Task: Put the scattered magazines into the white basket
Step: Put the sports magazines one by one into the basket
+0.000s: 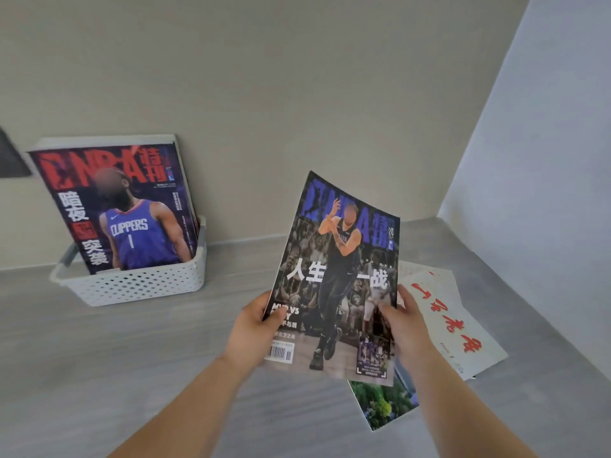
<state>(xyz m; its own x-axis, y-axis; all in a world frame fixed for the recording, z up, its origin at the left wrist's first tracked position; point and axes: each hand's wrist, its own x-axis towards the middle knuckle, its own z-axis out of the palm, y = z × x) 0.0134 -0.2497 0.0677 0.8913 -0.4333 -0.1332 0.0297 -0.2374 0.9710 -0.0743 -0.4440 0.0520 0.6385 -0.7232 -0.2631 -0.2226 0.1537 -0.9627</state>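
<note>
Gripping a basketball magazine, both hands hover above two tabletop magazines.

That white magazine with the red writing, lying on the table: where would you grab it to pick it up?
Probably by its far right edge, coming from the right. The white magazine lies flat on the table, with its left part hidden under the held magazine and the right hand. Only the right side lies bare for a grip.

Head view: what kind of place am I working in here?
Probably a room corner at home or in an office: a grey tabletop against plain walls, a white basket holding magazines, and loose magazines under the one in both hands.
</note>
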